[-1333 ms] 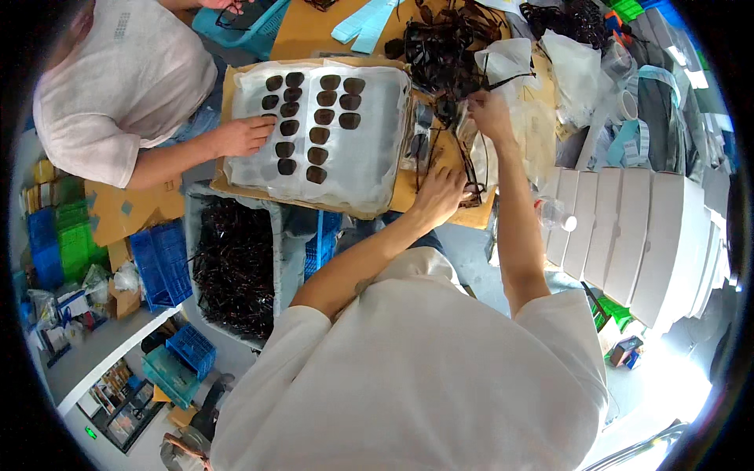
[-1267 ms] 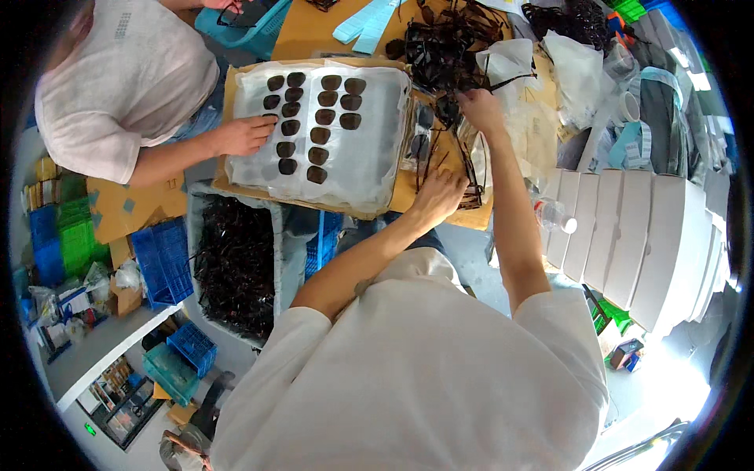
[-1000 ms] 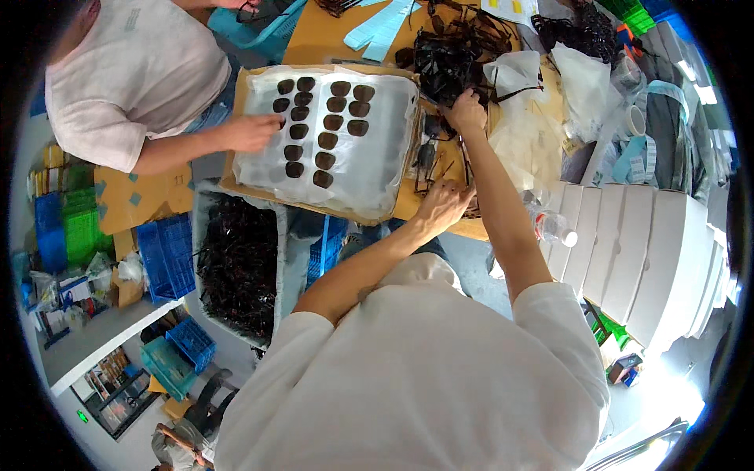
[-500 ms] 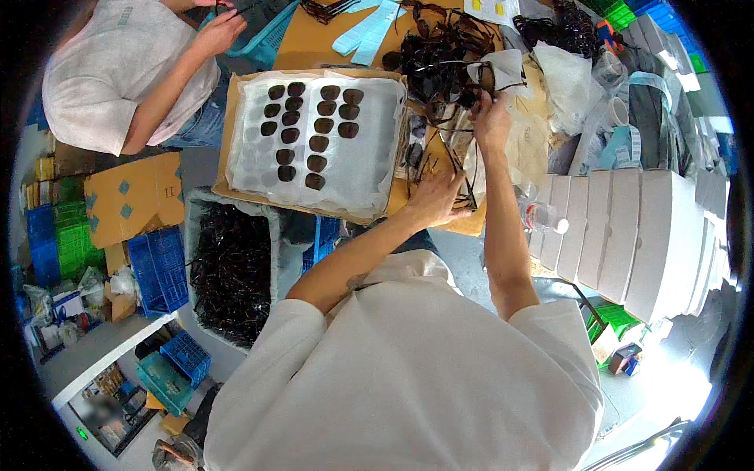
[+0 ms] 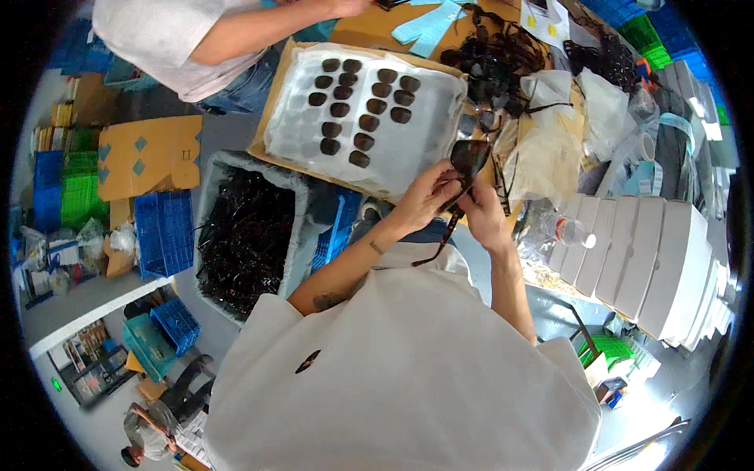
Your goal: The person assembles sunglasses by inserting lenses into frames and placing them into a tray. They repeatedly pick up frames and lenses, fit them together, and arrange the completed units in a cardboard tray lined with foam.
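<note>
Close in front of my chest, both hands hold a pair of dark sunglasses (image 5: 470,157). One dark lens points up and a speckled brown temple hangs down toward my shirt. My left hand (image 5: 428,198) pinches the frame from the left. The fingers of my right hand (image 5: 485,217) are closed on its other side, and the part between the hands is partly hidden. Just left of the hands, a shallow cardboard box (image 5: 276,88) lined with white sheeting carries several dark lenses (image 5: 369,122) in rows. Beyond my hands lies a tangled heap of dark eyewear (image 5: 503,59).
Below the box's left side stands a lined bin (image 5: 243,243) full of dark, thin pieces. White cartons (image 5: 640,259) line the right, beside a clear plastic bottle (image 5: 569,231). A co-worker's arm (image 5: 267,31) reaches across the far left. Plastic bags (image 5: 601,110) lie at the right.
My hands have come together from the eyewear heap and table edge, and now hold sunglasses before my chest. The view has shifted, and the co-worker's arm is stretched farther right.
</note>
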Demonstrator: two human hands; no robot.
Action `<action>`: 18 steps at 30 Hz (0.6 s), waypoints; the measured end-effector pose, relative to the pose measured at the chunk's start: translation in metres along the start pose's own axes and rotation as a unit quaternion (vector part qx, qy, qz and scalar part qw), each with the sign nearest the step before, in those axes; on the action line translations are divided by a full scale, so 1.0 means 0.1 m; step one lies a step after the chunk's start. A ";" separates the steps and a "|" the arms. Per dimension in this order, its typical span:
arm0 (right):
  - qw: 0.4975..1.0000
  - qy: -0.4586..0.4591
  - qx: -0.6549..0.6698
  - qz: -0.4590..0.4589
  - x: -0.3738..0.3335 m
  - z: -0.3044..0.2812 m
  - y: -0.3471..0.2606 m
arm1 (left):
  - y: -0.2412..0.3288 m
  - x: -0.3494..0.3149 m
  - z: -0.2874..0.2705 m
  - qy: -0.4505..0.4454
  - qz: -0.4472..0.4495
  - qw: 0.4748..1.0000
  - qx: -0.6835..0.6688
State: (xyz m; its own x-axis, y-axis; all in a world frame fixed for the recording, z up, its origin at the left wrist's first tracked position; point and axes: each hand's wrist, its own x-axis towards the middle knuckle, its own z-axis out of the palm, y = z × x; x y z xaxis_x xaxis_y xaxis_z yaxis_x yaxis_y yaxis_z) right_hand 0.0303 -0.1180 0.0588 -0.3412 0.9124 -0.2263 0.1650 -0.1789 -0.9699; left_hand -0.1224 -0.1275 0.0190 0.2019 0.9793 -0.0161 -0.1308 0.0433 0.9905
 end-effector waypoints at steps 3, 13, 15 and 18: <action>0.992 0.053 -0.105 -0.045 -0.01 0.37 -0.15 | 0.12 -0.23 -0.05 0.059 0.025 0.997 -0.053; 0.923 -0.048 0.376 0.065 0.44 1.18 -0.17 | 0.18 -0.40 -0.82 0.425 0.096 0.893 -0.112; 0.950 -0.034 0.311 0.001 0.62 1.38 -0.12 | 0.48 -0.47 -1.04 0.451 0.171 0.834 -0.268; 0.993 -0.018 0.115 0.008 1.16 1.64 0.28 | 0.46 -0.85 -1.54 0.448 0.151 0.838 -0.273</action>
State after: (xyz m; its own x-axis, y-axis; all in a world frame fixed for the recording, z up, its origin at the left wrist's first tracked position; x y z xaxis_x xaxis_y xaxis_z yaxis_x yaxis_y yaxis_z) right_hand -0.1561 -0.0775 -0.0093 -0.3731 0.8958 -0.2417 -0.0437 -0.2772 -0.9598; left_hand -0.2952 -0.1779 0.0444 -0.6977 0.7070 -0.1156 -0.5193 -0.3880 0.7615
